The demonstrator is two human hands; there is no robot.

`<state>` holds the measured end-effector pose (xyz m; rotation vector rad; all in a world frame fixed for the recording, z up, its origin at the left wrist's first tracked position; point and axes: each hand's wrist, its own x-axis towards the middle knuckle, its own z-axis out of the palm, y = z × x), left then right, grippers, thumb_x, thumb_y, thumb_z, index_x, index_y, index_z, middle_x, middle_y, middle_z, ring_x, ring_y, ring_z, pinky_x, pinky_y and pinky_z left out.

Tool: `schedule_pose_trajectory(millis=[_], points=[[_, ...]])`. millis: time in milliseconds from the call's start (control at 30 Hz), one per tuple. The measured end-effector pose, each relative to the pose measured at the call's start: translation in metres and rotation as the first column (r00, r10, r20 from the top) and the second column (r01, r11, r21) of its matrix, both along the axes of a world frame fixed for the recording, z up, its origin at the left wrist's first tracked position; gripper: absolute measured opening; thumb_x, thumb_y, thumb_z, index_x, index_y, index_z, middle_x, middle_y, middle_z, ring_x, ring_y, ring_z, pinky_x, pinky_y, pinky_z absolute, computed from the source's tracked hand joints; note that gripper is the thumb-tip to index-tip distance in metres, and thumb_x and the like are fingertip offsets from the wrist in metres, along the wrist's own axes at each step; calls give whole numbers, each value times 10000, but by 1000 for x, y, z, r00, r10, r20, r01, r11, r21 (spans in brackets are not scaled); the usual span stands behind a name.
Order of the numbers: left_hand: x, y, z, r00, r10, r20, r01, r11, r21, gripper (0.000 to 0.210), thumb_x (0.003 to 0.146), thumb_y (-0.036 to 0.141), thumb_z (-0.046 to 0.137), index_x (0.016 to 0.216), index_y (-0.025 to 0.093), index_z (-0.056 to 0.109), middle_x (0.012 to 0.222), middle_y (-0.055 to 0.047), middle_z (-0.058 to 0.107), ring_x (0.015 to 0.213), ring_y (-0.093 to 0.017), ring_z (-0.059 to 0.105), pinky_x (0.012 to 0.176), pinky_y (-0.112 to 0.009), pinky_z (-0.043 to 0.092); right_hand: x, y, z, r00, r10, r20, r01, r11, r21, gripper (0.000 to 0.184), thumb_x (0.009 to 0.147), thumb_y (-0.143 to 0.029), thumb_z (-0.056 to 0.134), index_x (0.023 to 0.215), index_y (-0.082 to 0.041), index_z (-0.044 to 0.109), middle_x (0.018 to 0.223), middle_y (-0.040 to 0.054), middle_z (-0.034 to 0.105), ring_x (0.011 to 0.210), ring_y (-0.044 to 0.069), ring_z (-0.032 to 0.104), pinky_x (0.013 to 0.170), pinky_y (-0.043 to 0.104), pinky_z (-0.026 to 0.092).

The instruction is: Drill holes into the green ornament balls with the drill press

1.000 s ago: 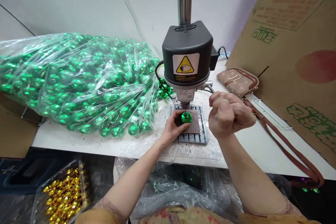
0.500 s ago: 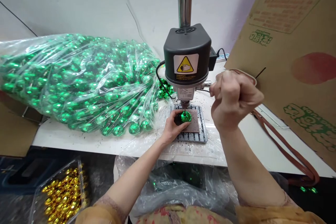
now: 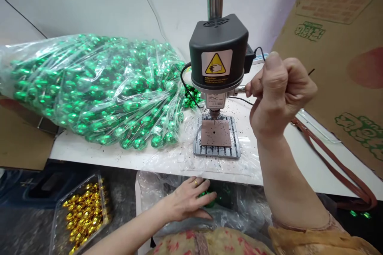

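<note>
My right hand [image 3: 283,91] is a closed fist at the right of the small drill press [image 3: 220,55], gripping its feed lever [image 3: 241,89]. My left hand [image 3: 191,199] is below the table's front edge, over a clear plastic bag [image 3: 233,219] at my lap. Its fingers are spread, with a faceted green ball [image 3: 211,204] just under them, partly hidden. On the press's grooved base [image 3: 217,151] lies a brown pad [image 3: 215,133] with a small hole; no ball sits on it. The drill bit is raised above the pad.
A big clear bag of green faceted balls [image 3: 98,83] fills the table's left. Black shavings surround the base. A tray of gold balls [image 3: 85,215] stands low at left. At right are a cardboard box [image 3: 338,71] and a brown strap [image 3: 335,159].
My left hand has left the pad with the green ball and come down toward me to the lap bag, fingers spreading. The drill bit is clear of the pad; my right hand stays on the lever.
</note>
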<state>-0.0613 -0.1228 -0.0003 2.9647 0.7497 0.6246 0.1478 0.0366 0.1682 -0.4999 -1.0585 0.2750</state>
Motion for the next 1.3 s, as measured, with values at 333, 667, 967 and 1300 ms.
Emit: schedule_pose_trajectory(millis=[333,667,967,1300], points=[[-12,218,26,671,687,277,-618,725,-303,424,781,-40,550,1088,213,699,1089,-115,664,1055,-311,627,969,-444,503,0,-1,-1,1000,-9,7,9,998,65,399,933,-261,601,614,-230,365,502,-65,342,440,59,392,466,284,297],[-7,275,18,651,720,240,-611,684,-398,495,707,27,716,1177,176,664,1213,-146,666,1203,-349,602,1070,-495,477,1,-3,-1,999,8,37,-10,999,53,429,933,-306,608,620,-231,325,528,-65,313,458,61,384,471,295,305],[-18,170,36,452,774,445,-213,577,-788,576,782,404,810,1259,185,573,1002,-70,726,840,-205,694,751,-348,575,-1,-4,-2,998,-39,54,37,998,44,453,952,-347,578,616,-219,303,537,-59,306,465,50,374,477,277,284],[16,150,12,531,748,398,4,468,-884,605,763,532,832,1226,181,663,971,-57,728,766,-159,655,647,-268,546,2,-4,-4,997,21,68,-23,999,25,469,950,-361,582,601,-209,309,547,-65,344,489,41,392,495,264,337]])
